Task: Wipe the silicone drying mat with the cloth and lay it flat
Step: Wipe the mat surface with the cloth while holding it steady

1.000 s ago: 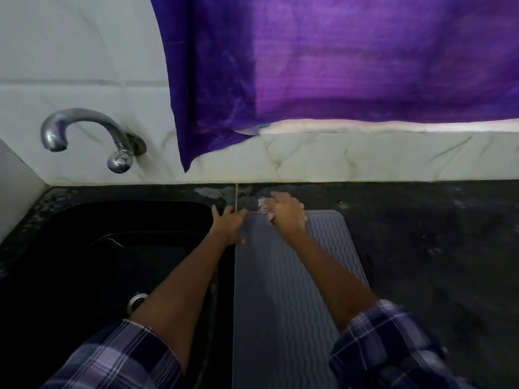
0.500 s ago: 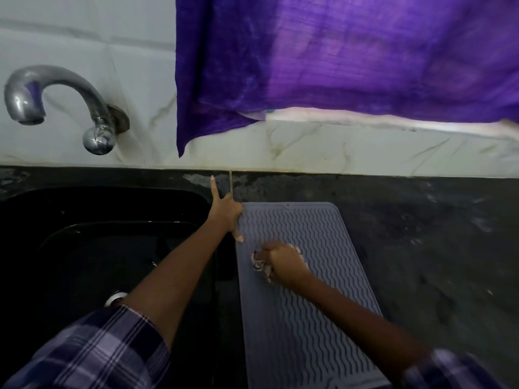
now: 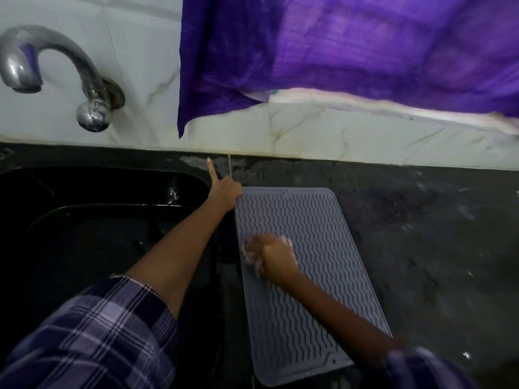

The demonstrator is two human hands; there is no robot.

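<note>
Wiping is the step in hand: your right hand (image 3: 276,255) is closed on a bunched pale cloth (image 3: 248,252) and presses it to the ribbed face of the grey silicone drying mat (image 3: 309,265), near the mat's left edge and about midway along its length. The hand is blurred, so the exact finger grip on the cloth cannot be made out beyond a closed fist. Your left hand (image 3: 226,193) pins the mat's far left corner; its forefinger points away from the mat toward the wall tiles, and the other fingers are curled at the corner, though whether they pinch the edge or only press on it cannot be told.

The mat lies on the dark table, its left edge just beside the black sink (image 3: 112,186), its long axis running from the wall toward you. It looks flat already, with no raised corner visible; the near right corner is hidden behind your right sleeve.

A chrome tap (image 3: 56,71) stands on the wall to the left of the mat, and a purple curtain (image 3: 351,51) hangs beyond the mat's far end.

The next move, in all likelihood, calls for strokes across the mat's right half and near end, with the far corner held so the silicone does not creep on the table.
</note>
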